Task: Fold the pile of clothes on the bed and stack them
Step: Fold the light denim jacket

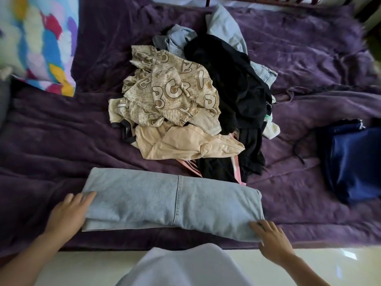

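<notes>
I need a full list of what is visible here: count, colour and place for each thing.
bedcover: one, purple, under all the clothes
folded jeans: one, light blue, near edge of the bedcover
printed shirt: one, beige with letters, left side of the pile
plain garment: one, cream, front of the pile
black clothes: count unclear, black, pile's right side
denim clothes: count unclear, light blue, back of the pile
navy clothes: count unclear, dark blue, right side of the bedcover
patterned cloth: one, many colours, far left corner
left hand: one, touching the jeans' left end
right hand: one, touching the jeans' near right corner
</notes>
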Action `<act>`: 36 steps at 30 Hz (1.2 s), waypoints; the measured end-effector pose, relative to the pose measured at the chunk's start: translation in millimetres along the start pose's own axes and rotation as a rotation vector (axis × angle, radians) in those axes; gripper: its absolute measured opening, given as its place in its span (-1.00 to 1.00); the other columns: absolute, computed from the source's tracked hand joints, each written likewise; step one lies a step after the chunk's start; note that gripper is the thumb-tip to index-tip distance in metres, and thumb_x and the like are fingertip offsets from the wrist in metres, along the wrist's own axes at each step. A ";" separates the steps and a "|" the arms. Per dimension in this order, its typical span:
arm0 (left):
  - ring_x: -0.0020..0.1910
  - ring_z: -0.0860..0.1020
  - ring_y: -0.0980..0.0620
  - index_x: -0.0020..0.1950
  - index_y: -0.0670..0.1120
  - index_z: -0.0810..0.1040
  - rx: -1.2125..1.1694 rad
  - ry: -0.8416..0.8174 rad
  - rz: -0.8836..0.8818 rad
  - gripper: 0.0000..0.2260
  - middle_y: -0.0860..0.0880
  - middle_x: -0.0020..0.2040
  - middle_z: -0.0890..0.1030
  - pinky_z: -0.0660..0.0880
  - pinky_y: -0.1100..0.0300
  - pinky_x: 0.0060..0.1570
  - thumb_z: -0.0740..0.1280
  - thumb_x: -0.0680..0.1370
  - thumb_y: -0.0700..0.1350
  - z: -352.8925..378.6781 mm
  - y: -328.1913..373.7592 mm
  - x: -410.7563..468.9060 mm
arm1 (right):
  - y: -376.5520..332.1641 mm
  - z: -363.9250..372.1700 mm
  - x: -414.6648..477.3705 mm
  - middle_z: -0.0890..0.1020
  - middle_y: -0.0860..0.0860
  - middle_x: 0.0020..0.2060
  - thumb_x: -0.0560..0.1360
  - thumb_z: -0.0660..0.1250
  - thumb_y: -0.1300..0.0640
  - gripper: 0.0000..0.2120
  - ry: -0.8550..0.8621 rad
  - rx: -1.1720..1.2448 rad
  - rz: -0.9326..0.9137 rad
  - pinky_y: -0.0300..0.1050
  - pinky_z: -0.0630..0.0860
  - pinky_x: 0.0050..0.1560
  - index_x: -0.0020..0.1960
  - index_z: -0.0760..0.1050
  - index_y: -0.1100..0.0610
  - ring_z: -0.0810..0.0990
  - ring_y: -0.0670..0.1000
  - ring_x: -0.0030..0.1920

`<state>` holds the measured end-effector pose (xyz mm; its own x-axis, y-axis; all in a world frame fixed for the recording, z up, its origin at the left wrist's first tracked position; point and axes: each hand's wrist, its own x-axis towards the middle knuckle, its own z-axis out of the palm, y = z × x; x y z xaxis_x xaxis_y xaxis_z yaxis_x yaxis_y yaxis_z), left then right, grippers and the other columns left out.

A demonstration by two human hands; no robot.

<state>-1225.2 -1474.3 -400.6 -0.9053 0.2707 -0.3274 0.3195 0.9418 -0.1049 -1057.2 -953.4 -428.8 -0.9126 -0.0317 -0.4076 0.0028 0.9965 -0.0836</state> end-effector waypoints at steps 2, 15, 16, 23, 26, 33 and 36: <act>-0.07 0.50 -0.11 0.37 -0.15 0.41 0.059 -0.112 -0.057 -0.40 -0.09 0.02 0.59 0.56 0.06 -0.23 0.40 0.33 -0.35 -7.4 2.4 5.7 | -1.6 0.2 5.2 0.47 -0.07 0.09 0.20 0.23 0.05 -0.37 -0.026 0.180 0.179 -0.02 0.48 0.06 0.29 0.43 -0.01 0.41 0.03 0.14; 0.40 0.18 -0.01 0.54 -0.05 -0.10 0.357 -0.348 -0.080 -0.33 -0.04 0.45 0.16 0.23 0.06 0.30 0.20 0.53 -0.06 -30.4 45.2 4.4 | 2.7 -11.0 46.0 0.60 0.25 0.03 0.39 0.46 0.23 -0.61 -0.268 1.504 1.129 0.04 0.62 -0.22 0.15 0.45 0.32 0.60 0.21 -0.07; 0.44 0.11 -0.04 0.54 -0.05 -0.10 0.326 -0.322 -0.079 -0.32 -0.07 0.48 0.10 0.19 0.02 0.34 0.20 0.52 -0.04 -33.7 55.3 4.8 | 4.5 -15.5 44.3 0.60 0.26 0.04 0.38 0.47 0.23 -0.60 -0.298 1.542 1.127 0.01 0.63 -0.26 0.15 0.46 0.33 0.61 0.20 -0.06; 0.49 -0.33 -0.15 0.51 0.09 -0.31 -0.128 -0.340 0.172 -0.25 -0.07 0.48 -0.41 -0.21 -0.17 0.43 0.18 0.53 -0.09 -26.3 136.8 13.4 | -0.5 -50.1 45.1 0.61 0.24 -0.05 0.38 0.42 0.33 -0.73 -0.126 1.624 1.022 0.04 0.62 -0.20 0.05 0.49 0.30 0.60 0.22 -0.09; 0.46 -0.36 -0.21 0.50 0.06 -0.33 -0.113 -0.432 0.153 -0.24 -0.13 0.46 -0.43 -0.26 -0.20 0.40 0.18 0.53 -0.06 -7.3 150.7 11.2 | -8.5 -87.2 49.4 0.66 0.15 -0.23 0.28 0.48 0.34 -0.71 0.041 1.524 0.933 0.05 0.62 -0.20 -0.02 0.53 0.29 0.61 0.18 -0.20; 0.47 -0.02 -0.35 0.50 0.04 0.19 -0.112 -0.345 0.142 -0.16 -0.32 0.50 0.06 0.01 -0.39 0.32 0.44 0.27 0.11 12.0 166.3 3.7 | -113.5 -193.2 78.0 0.60 0.12 -0.29 0.36 0.41 0.38 -0.86 0.258 1.259 0.461 0.03 0.55 -0.15 -0.24 0.49 0.20 0.57 0.12 -0.26; 0.49 -0.22 -0.29 0.55 -0.02 -0.08 -0.081 -0.339 0.052 -0.29 -0.21 0.52 -0.23 -0.36 -0.24 0.35 0.23 0.50 -0.02 17.5 170.1 2.0 | -185.7 -213.4 90.9 0.57 0.04 -0.35 0.39 0.41 0.31 -0.86 0.203 1.106 0.240 -0.13 0.52 -0.25 -0.25 0.47 0.15 0.54 0.00 -0.31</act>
<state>-1167.7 -1317.0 -435.6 -0.7398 0.2497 -0.6248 0.3268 0.9450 -0.0094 -1227.9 -1124.8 -256.3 -0.8889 0.2625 -0.3753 0.4510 0.3588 -0.8172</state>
